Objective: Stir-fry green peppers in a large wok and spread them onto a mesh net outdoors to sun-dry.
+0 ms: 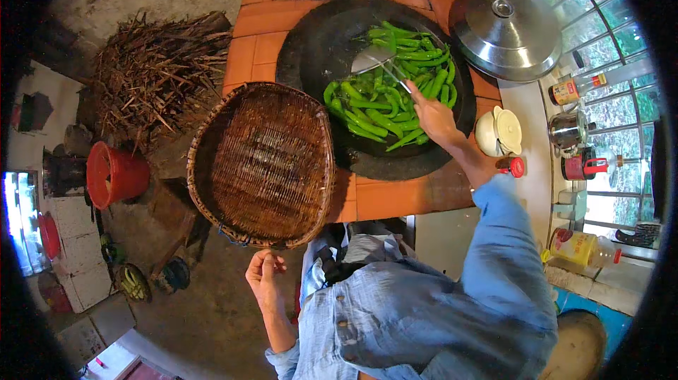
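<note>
My right hand [435, 115] grips the handle of a metal wok spatula [371, 59], its blade in among long green peppers [378, 115]. The peppers lie heaped on the right and near side of a large black wok [323, 35] set into a tiled stove. My left hand [266, 267] hangs just below the near rim of a woven bamboo basket [259, 163]. Its fingers are curled in against the thumb, and no object shows in them. The basket is bare inside and overlaps the left edge of the stove.
Orange stove tiles [259, 49] surround the wok. To the right are a domed metal lid [506, 30], a cream lidded pot [498, 131], a red-capped jar [514, 167] and several bottles by the window. Leftward on the floor lie dry twigs [159, 73] and a red bucket [116, 174].
</note>
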Motion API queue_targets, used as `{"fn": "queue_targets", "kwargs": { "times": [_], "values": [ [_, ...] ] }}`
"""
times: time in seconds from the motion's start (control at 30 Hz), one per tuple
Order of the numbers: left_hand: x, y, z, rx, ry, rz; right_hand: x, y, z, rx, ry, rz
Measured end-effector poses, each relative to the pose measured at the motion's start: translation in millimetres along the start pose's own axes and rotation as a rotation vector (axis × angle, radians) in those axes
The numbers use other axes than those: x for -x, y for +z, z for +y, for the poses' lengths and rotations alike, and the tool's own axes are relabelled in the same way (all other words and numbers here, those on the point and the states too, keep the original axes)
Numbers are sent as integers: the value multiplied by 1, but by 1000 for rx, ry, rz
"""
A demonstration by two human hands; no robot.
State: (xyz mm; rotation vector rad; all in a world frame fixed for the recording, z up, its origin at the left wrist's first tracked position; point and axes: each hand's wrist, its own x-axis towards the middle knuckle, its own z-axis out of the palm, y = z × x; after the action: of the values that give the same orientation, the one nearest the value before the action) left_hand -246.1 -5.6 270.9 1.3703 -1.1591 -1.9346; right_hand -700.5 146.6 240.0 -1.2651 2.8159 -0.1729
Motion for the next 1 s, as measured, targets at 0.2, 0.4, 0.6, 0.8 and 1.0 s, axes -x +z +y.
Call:
{"fn": "queue_targets", "kwargs": {
  "times": [0.2, 0.4, 0.6, 0.8, 1.0],
  "values": [
    [-8, -13, 0, -15, 1, -1, 38, -38, -30, -121, -44, 86],
    [-12, -18, 9, -60, 7, -66, 48, -5, -36, 207, -186, 26],
    [-11, -33, 9, -74, 10, -64, 36, 25, -25, 228, -67, 25],
    [-13, -54, -5, -41, 36, -83, 42, -11, -46, -51, 98, -25],
    [-25, -55, -1, -39, -5, -95, 105, -48, -76, -1103, 512, -207]
  ]
}}
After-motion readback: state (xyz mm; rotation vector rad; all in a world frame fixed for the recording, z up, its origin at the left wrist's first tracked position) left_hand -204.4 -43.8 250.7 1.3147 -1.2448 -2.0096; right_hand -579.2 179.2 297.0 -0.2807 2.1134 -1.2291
